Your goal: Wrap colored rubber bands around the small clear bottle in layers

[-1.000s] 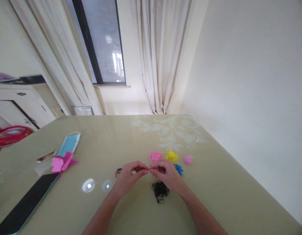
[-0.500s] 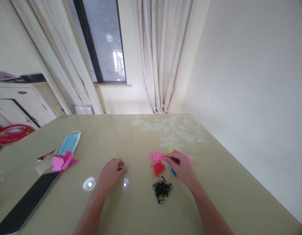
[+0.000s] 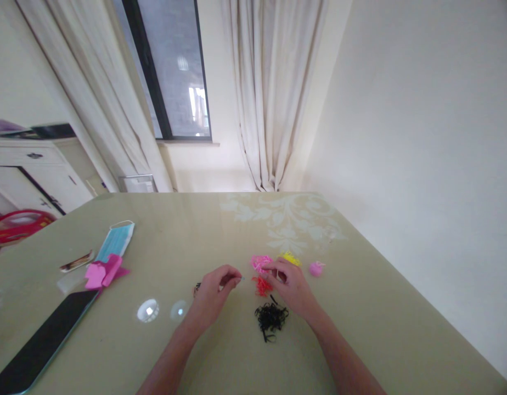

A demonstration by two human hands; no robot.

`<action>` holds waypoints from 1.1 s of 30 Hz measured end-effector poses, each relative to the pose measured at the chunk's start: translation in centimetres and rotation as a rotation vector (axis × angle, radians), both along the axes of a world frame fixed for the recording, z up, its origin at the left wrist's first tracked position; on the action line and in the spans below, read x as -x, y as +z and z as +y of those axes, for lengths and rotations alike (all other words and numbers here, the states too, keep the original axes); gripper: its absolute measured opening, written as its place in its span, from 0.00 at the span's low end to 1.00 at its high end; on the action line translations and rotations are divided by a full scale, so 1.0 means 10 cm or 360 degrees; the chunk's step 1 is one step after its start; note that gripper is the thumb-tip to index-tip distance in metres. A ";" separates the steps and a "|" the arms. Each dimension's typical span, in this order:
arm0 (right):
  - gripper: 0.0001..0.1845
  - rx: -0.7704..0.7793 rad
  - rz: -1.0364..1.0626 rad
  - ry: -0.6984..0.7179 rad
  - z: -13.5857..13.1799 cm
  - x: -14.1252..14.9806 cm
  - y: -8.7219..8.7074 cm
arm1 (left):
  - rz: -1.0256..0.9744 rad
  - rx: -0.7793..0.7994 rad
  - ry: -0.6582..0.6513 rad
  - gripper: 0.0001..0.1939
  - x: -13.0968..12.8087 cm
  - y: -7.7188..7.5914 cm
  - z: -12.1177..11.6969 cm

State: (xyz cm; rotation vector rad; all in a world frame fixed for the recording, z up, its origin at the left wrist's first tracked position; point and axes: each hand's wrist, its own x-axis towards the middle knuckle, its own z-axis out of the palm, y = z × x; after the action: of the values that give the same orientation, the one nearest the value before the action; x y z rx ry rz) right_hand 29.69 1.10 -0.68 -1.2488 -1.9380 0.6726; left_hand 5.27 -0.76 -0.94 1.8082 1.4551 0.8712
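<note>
Both hands work low in the middle of the frame, above the tabletop (image 3: pixel 175 230). Finger and thumb of the left hand (image 3: pixel 214 289) are pinched on a tiny pale bit (image 3: pixel 242 278) that just shows past the tips; the right hand (image 3: pixel 293 288) has its fingers curled at the edge of the pink pile (image 3: pixel 259 263), and whether they grip anything I cannot tell. Just below lies the red pile (image 3: pixel 262 286), then the black pile (image 3: pixel 271 318) nearer the bottom of the frame. Picking from such tangles should go best with fingertips alone — one strand at a time, clear of the red pile — while the left pinch stays light and steady. Half a second ago the left hand sat farther left, over the spot where a dark loop (image 3: pixel 197 288) now shows; the right was farther right, hiding more of the yellow pile (image 3: pixel 290 257) and pink ball (image 3: pixel 316 269).
</note>
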 end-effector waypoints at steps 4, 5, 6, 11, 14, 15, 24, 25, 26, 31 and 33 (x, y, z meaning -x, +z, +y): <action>0.14 0.0071 0.0101 0.0187 -0.09 0.14 0.01 | -0.0200 0.0052 -0.0115 0.12 -0.17 0.04 -0.07; 0.14 0.0081 0.0099 0.0197 -0.10 0.16 0.01 | -0.0243 0.0066 -0.0133 0.12 -0.19 0.03 -0.07; 0.13 0.0083 0.0100 0.0195 -0.11 0.17 0.01 | -0.0273 0.0078 -0.0147 0.12 -0.19 0.03 -0.08; 0.08 0.0063 0.0105 0.0181 -0.12 0.19 0.01 | -0.0318 0.0096 -0.0157 0.12 -0.22 0.02 -0.09; 0.07 0.0053 0.0144 0.0187 -0.10 0.16 0.01 | -0.0274 0.0107 -0.0176 0.13 -0.22 0.04 -0.08; 0.07 0.0061 0.0195 0.0185 -0.08 0.12 0.01 | -0.0223 0.0096 -0.0162 0.14 -0.20 0.05 -0.07; 0.12 0.0091 0.0927 -0.0218 0.09 -0.58 0.25 | 0.1160 0.0175 0.0550 0.11 0.53 -0.02 0.04; 0.13 0.0109 0.0906 -0.0223 0.08 -0.61 0.27 | 0.1171 0.0244 0.0529 0.11 0.58 -0.04 0.04; 0.14 0.0136 0.0868 -0.0217 0.08 -0.63 0.29 | 0.1158 0.0300 0.0498 0.10 0.62 -0.06 0.05; 0.16 0.0276 0.0670 -0.0142 0.07 -0.65 0.33 | 0.1102 0.0364 0.0405 0.08 0.64 -0.15 0.08; 0.17 0.0317 0.0572 -0.0143 0.09 -0.69 0.31 | 0.1139 0.0330 0.0407 0.09 0.63 -0.17 0.09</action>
State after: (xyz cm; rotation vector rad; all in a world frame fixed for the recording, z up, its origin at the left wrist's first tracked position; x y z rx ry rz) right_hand 36.60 1.98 2.43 -1.2278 -1.5415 0.9881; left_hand -1.03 0.12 -2.61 1.8855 2.1594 0.1477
